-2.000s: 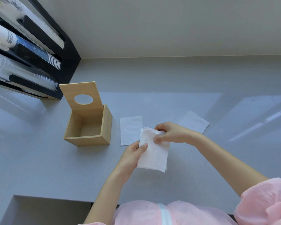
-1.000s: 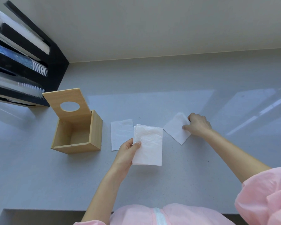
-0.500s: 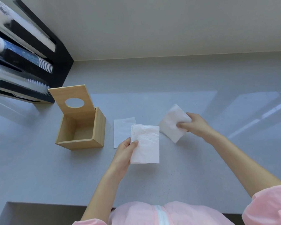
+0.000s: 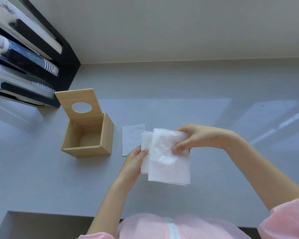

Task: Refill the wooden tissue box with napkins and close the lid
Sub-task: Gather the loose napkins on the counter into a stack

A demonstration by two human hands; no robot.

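- Holding a small stack of white napkins [image 4: 169,159] above the grey bench [image 4: 179,87], both hands meet just right of centre.
- Left hand [image 4: 135,161]: grip closed on the stack's left edge, thumb on the near face, fingers behind.
- Right hand [image 4: 197,138]: grip closed over the stack's upper right corner, thumb pressing the front sheet.
- Front napkin sits offset to the right of the one behind, so the stack is not squared.
- One further napkin [image 4: 131,138] lies flat on the bench, between the held stack and the box, partly covered from view by the stack.
- Wooden tissue box [image 4: 88,135] stands on the bench to the left, well apart from the hands; its interior shows bare wood.
- Lid [image 4: 80,105], with a round hole, stands raised at the box's far edge, leaning back.
- Black rack [image 4: 59,54] holding sleeves of cups occupies the far left corner, just behind the box.
- Pink sleeves [image 4: 286,219] visible at the lower edge.
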